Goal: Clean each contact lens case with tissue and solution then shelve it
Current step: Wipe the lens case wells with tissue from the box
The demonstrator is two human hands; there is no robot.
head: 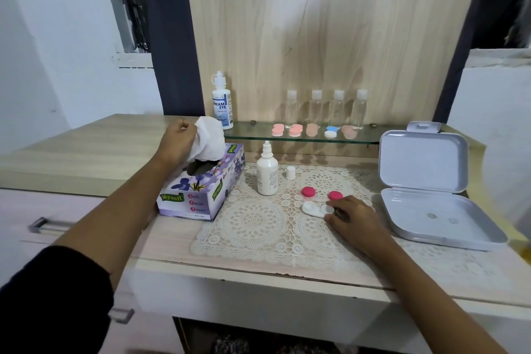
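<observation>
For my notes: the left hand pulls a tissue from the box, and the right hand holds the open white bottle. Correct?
No. The head view shows the right hand holding the white lens case, not the bottle. The left hand does pull a tissue from the box.

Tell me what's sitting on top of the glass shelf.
A Dream Eye bottle, four clear bottles with white caps, and five lens cases in front: four pinkish, one blue and white. The tissue covers the left end of the shelf, hiding anything there.

Soft paper tissue (208,138), glossy cardboard tissue box (201,195), lace doily (258,221), glass shelf (301,138).
</observation>
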